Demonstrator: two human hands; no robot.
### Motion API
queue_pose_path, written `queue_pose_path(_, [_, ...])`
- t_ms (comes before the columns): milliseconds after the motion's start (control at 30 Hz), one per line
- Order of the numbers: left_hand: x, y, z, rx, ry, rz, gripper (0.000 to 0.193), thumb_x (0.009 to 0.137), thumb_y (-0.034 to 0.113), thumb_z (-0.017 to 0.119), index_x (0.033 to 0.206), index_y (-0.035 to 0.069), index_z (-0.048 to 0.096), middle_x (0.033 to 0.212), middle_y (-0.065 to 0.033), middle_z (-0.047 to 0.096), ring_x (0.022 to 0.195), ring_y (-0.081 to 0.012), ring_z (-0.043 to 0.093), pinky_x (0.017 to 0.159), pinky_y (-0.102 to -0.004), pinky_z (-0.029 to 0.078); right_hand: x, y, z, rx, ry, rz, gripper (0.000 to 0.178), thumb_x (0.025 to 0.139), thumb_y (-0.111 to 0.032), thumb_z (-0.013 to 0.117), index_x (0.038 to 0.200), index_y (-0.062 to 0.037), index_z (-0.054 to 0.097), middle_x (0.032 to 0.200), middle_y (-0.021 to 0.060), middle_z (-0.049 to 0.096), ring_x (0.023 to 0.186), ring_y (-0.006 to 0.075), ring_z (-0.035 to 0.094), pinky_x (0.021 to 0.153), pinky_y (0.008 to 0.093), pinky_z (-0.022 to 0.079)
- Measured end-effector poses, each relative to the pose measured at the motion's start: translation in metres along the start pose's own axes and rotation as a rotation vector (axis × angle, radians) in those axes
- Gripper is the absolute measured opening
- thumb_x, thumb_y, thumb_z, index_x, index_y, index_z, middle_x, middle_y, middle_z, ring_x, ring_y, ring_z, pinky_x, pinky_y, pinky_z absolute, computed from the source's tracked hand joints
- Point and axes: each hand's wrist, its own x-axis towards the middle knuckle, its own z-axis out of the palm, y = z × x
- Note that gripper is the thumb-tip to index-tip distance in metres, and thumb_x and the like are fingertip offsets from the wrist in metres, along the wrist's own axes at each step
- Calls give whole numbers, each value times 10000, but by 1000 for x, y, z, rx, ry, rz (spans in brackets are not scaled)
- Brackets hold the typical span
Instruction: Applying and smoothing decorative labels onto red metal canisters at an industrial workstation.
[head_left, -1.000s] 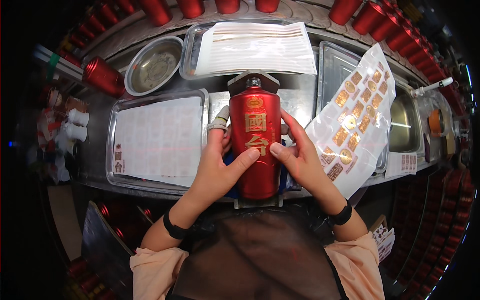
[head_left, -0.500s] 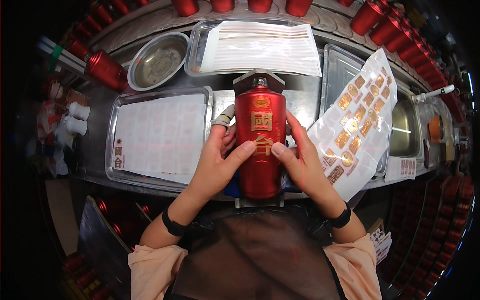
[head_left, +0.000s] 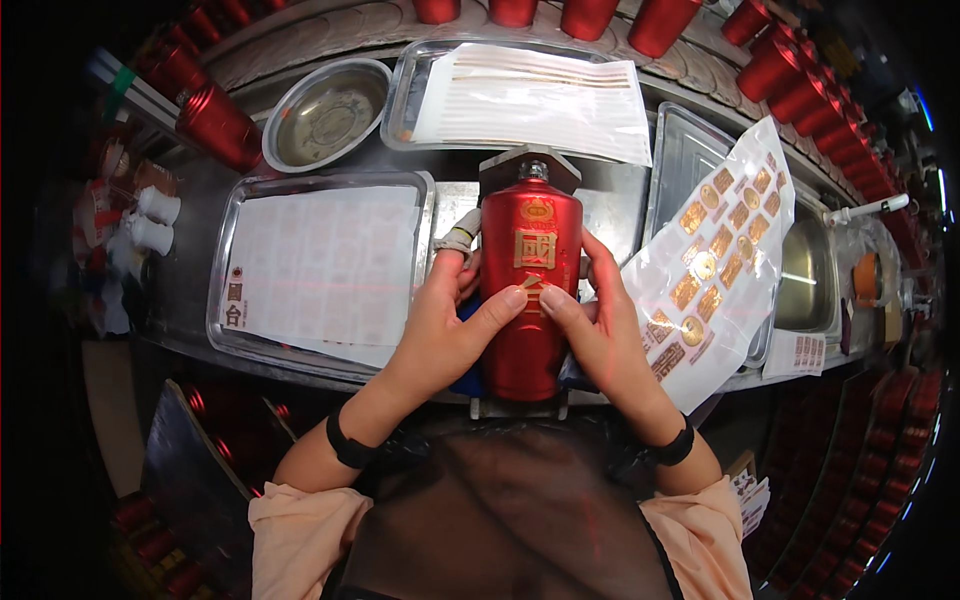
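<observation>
Compared with half a second ago, the grip itself is much the same — what differs is the thumbs, now closer together and hiding more of the lower gold character on the red bottle (head_left: 530, 360). The left hand (head_left: 440, 325), a pale cover (head_left: 462, 235) on one finger, holds the bottle's left side, and the right hand (head_left: 612, 340) holds its right; both curve around it. The bottle is at the near middle, neck pointing far, before a metal stand (head_left: 500, 165). I judge that the same pressing step goes on. The far row of red bottles (head_left: 590, 15) has shifted right.

As for containers, the left tray (head_left: 427, 230) holds a white sheet (head_left: 320, 260) with dark characters at its near left corner. The far tray (head_left: 405, 130) carries striped sheets (head_left: 535, 100). Across the right tray (head_left: 690, 140) lies a clear sheet of gold stickers (head_left: 715, 260), overhanging its near side. The round bowl (head_left: 320, 80), far left, seems to hold shallow liquid — though I cannot tell what.
</observation>
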Motion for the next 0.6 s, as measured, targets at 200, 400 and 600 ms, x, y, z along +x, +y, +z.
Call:
queue_pose_path(200, [6, 3, -2, 202, -1, 130, 776, 945, 169, 665, 1552, 11, 208, 1423, -177, 481, 1285, -205, 518, 1087, -348, 400, 6, -1, -7, -29, 51, 24, 722, 923, -235, 702, 1469, 45, 321, 1236, 168, 567, 911, 153, 665, 700, 232, 532])
queue_pose_path(400, [21, 10, 6, 51, 44, 104, 807, 928, 218, 704, 1506, -80, 225, 1401, -244, 481, 1292, -254, 512, 1089, -368, 404, 28, -12, -4, -158, 155, 6, 688, 873, -308, 752, 1374, 48, 444, 1200, 176, 597, 808, 137, 635, 654, 241, 512])
queue_pose_path(600, [24, 6, 7, -3, 45, 66, 773, 951, 194, 671, 1499, -105, 215, 1378, -256, 503, 1262, -238, 536, 1057, -339, 434, 32, -3, -2, -175, 182, -13, 658, 868, -358, 747, 1321, 35, 479, 1191, 182, 605, 784, 128, 617, 626, 243, 493])
